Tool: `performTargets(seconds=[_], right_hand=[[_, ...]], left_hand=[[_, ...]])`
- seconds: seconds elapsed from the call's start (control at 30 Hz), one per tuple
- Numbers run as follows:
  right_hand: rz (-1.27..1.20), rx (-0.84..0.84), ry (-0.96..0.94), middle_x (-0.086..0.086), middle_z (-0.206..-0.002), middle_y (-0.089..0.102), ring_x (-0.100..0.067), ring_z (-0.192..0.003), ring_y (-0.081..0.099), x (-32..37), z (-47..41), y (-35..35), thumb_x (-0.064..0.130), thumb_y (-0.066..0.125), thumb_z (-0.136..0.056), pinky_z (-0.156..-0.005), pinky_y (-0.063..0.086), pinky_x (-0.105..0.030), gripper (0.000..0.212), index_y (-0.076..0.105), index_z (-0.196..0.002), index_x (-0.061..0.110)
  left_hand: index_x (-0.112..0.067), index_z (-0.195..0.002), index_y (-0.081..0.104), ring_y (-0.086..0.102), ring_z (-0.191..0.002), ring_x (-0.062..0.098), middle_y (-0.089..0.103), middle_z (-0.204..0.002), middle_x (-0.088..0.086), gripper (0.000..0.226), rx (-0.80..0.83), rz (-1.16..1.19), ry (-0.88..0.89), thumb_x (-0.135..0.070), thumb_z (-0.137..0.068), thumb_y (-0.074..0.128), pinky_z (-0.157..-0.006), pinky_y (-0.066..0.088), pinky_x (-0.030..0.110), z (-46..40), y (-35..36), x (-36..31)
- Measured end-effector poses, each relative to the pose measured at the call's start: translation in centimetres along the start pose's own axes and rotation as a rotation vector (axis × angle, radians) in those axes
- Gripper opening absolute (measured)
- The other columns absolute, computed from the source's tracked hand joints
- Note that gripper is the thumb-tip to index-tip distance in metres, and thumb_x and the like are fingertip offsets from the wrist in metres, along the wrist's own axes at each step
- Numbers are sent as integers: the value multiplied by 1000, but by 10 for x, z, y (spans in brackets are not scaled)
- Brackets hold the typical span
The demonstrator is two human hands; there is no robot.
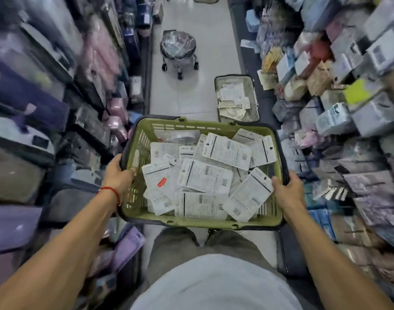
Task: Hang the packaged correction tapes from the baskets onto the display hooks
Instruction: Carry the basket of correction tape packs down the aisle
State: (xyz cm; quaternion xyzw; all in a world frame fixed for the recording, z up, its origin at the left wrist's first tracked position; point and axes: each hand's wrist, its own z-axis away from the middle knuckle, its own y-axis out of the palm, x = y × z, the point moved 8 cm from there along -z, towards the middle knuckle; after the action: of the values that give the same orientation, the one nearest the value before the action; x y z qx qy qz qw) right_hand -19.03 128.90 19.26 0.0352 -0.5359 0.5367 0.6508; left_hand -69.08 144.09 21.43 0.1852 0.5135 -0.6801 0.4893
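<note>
A green plastic basket [191,125] with a dark rim hangs in the air over the aisle floor in front of me. It is full of several white packaged correction tapes [205,177], lying back side up. My left hand [118,173] grips the basket's left rim, thumb outside and fingers curled over the edge. My right hand [287,186] grips the right rim. A grey basket [254,97] with more packages stands on the floor ahead at the right. The display hooks are lost among the blurred shelves.
Shelves packed with packaged goods [348,97] line the narrow aisle on both sides. A round stool on castors [178,50] stands on the tiled floor further ahead. My legs and white shirt show below the basket.
</note>
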Motion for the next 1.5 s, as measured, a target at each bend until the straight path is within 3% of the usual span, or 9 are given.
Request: performTargets(seconds=[0.17,0.37,0.57,0.73,0.87,1.1,1.3,1.4,1.5], right_hand=[[11,7,-42,3,-99,65,-25,-97,65,110,-94,45,20,67,-101,-84,46,-30,28,64,-129,16],[1,-23,-9,-17,-124,72,-37,-114,69,223,-199,118,16,63,-101,-102,55,-57,28,63,-129,9],[27,-138,-9,-9,-104,73,-25,-89,69,331,-283,171,16,65,-99,-75,53,-31,11,66,-108,21],[7,-109,-5,-10,-104,71,-31,-99,67,407,-377,223,13,64,-99,-86,52,-38,13,64,-110,19],[-25,-54,0,-17,-115,72,-36,-108,68,459,-469,271,14,64,-99,-97,56,-50,24,65,-122,6],[-36,-33,31,-18,-154,51,-34,-141,49,570,-604,313,22,65,-102,-116,38,-42,60,43,-156,5],[-88,-110,22,-10,-117,73,-33,-108,69,642,-683,327,19,62,-100,-92,56,-41,17,64,-117,21],[-110,-218,78,-12,-122,72,-34,-112,68,664,-713,329,17,60,-102,-100,56,-50,26,63,-127,13],[-115,-345,119,-4,-106,68,-27,-93,62,677,-737,324,18,59,-102,-87,50,-35,27,65,-128,13]], left_hand=[[-28,-102,67,73,-87,36,74,-92,8,23,-27,37,-8,-7,-92,69,-82,63,56,-107,5,-75],[-18,-115,67,73,-87,36,75,-103,18,31,7,98,-22,5,-94,63,-80,63,52,-273,24,-163],[-16,-116,63,68,-90,32,69,-101,14,32,103,95,-6,7,-95,63,-85,60,46,-426,36,-270],[-12,-121,62,65,-88,28,68,-101,13,33,123,90,-13,9,-95,62,-74,55,35,-535,49,-353],[-9,-122,62,65,-94,31,67,-106,18,32,59,46,-35,9,-95,62,-74,57,38,-614,56,-408],[-6,-120,66,67,-94,30,71,-103,17,30,31,43,-37,10,-95,63,-78,59,41,-746,78,-519],[-11,-125,65,68,-88,26,72,-104,11,35,118,23,27,4,-94,68,-68,55,29,-871,124,-596],[-14,-117,65,73,-78,20,72,-94,4,31,217,-22,70,4,-93,68,-56,57,29,-947,169,-644],[-15,-121,66,76,-68,13,76,-94,4,36,356,-80,102,6,-92,68,-51,60,29,-1006,219,-694]])
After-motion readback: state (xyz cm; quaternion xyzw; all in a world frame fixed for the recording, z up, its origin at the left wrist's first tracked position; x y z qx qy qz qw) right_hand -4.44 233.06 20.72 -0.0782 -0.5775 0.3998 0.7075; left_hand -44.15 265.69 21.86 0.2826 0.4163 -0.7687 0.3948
